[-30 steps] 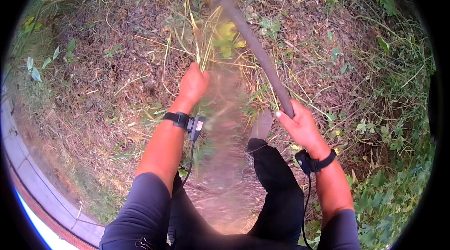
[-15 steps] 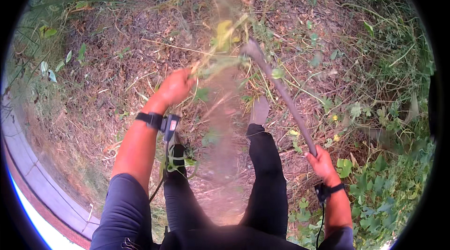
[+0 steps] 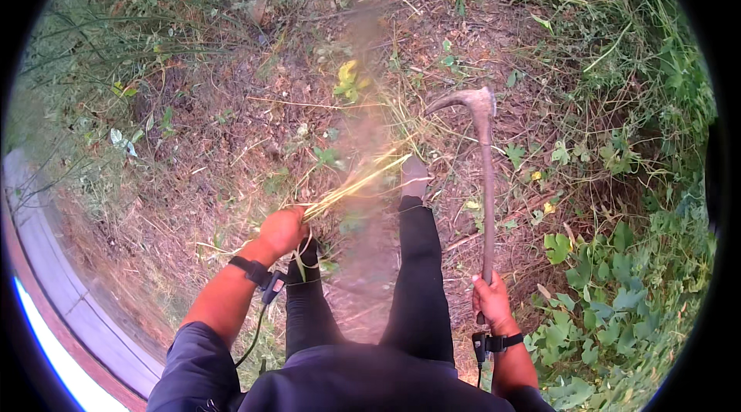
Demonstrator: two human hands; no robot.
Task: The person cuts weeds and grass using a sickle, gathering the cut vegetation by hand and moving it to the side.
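Observation:
My left hand (image 3: 282, 233) is closed around a bundle of yellow-green plant stems (image 3: 356, 180), which stretch from the fist toward the ground by my shoe (image 3: 414, 177). In my right hand (image 3: 492, 300) is a sickle (image 3: 487, 180) with a long brown wooden handle, gripped close to its lower end. Its curved blade points left, just above the weeds. The blade tip comes near the far end of the stems; whether it touches them I cannot tell. A blurred vertical smear crosses the middle of the picture and dims part of the stems.
Dry litter and twigs cover the ground ahead, with a yellow leaf (image 3: 347, 80) among them. Leafy green vines (image 3: 610, 288) grow thickly at the right. Tall grass (image 3: 85, 49) stands at the far left, above a pale paved edge (image 3: 62, 265).
My left hand has drawn back toward me, and the stems now run taut and straight. The right hand has come nearer and leftward; the sickle has swung more upright, its blade now showing clearly.

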